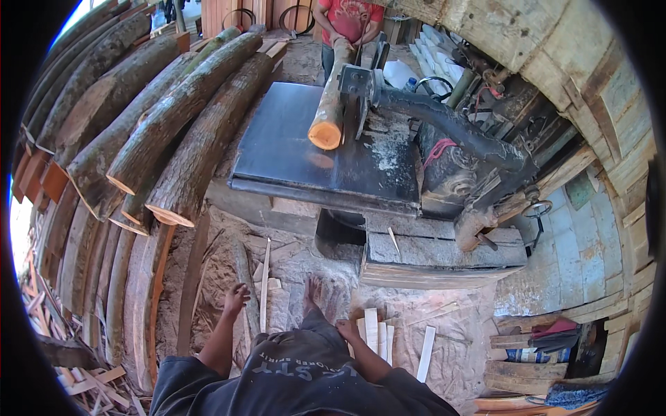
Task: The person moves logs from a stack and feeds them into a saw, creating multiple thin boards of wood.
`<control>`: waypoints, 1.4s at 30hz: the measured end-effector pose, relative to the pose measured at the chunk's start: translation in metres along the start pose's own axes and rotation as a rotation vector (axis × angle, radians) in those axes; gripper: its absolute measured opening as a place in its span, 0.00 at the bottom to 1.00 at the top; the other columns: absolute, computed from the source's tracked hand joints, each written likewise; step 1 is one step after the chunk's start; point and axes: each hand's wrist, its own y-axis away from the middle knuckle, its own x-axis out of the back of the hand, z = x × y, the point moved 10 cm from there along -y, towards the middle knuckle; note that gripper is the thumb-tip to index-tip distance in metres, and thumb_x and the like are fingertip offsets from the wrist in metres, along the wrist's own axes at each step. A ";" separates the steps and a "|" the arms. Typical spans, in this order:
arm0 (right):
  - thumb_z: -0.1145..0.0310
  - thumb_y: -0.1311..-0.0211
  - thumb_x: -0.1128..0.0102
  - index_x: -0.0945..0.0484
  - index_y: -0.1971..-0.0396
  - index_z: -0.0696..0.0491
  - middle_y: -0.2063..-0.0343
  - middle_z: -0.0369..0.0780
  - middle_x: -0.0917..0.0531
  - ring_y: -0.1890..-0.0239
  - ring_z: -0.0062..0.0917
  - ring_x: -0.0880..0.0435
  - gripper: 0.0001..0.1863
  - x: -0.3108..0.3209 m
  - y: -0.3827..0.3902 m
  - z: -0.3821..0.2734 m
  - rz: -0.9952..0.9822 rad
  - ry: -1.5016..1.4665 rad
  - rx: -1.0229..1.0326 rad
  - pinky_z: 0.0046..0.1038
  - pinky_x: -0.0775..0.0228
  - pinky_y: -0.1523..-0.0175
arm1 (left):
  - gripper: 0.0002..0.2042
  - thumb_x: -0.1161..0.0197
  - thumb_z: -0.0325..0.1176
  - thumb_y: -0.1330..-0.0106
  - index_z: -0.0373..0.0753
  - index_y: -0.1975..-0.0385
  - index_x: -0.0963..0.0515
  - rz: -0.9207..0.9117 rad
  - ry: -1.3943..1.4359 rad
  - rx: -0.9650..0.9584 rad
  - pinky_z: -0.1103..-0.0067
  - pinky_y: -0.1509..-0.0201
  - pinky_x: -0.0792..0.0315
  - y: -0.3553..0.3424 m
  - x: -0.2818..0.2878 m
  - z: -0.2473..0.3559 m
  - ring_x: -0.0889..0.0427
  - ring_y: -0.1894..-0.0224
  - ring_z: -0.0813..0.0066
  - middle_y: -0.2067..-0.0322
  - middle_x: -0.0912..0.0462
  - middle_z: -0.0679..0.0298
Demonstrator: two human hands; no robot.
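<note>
My left hand (238,298) hangs out over the littered ground with its fingers apart and loosely bent, holding nothing I can see. Low beside my leg is my right hand (347,329), near several pale wood strips (372,331); its fingers are mostly hidden, so its grip does not show. Ahead stands a dark metal saw table (291,139) with a heavy machine arm (444,121) over it. A round log (329,114) lies on the table, its cut end toward me. At its far end, a co-worker in a red shirt (350,21) has both hands on it.
Large bark-covered logs (184,152) are stacked on the left, their ends jutting toward me. A sawdust-covered block (444,256) stands below the machine. Loose wood strips (266,284) lie in the sawdust, and a handwheel (538,208) sticks out at right.
</note>
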 end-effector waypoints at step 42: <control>0.34 0.37 0.70 0.35 0.40 0.42 0.44 0.36 0.28 0.45 0.35 0.26 0.35 0.120 -0.087 -0.289 -0.176 -1.606 -0.107 0.48 0.33 0.45 | 0.27 0.63 0.54 0.31 0.38 0.45 0.32 -0.303 0.277 -0.046 0.62 0.62 0.20 -0.105 -0.189 0.165 0.19 0.57 0.55 0.53 0.24 0.51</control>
